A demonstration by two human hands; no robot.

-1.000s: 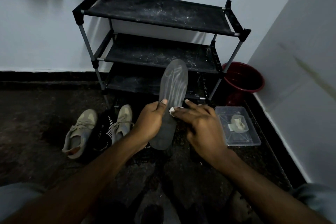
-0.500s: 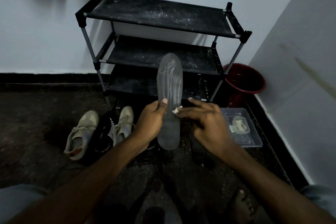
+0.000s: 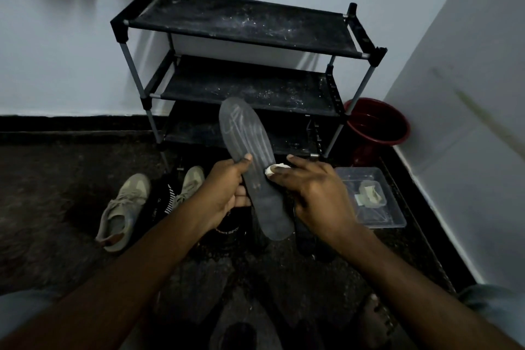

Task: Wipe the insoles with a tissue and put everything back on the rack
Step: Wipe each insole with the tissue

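The insole (image 3: pixel 252 167) is up off the floor, held aslant in front of the rack (image 3: pixel 241 23), toe end toward the shelves and heel end toward me.

Starting at my left, a pair of tan sneakers (image 3: pixel 122 207) lies on the floor with what looks like a black shoe (image 3: pixel 162 199) between them. They sit near the rack's foot, not yet put back. Next, my left hand (image 3: pixel 224 193) grips the insole by its left edge about mid-length, thumb across the top face and fingers curled behind. The insole's upper half shows pale streaks, and I can't tell whether they are wipe marks or wear. At its right edge is a small white wad of tissue (image 3: pixel 273 169), pinched at the fingertips of my right hand (image 3: pixel 315 196) and pressed against the insole. Further right, a clear plastic box (image 3: pixel 395 219) rests on the floor, and a red bucket (image 3: pixel 377 125) stands in the corner beside the rack.

As I judge it, I'm mid-wipe, with this insole only partly done. Something dark lies on the floor under my right hand, too dim to name. I have yet to finish wiping, refit the insoles and lift the shoes onto the rack.
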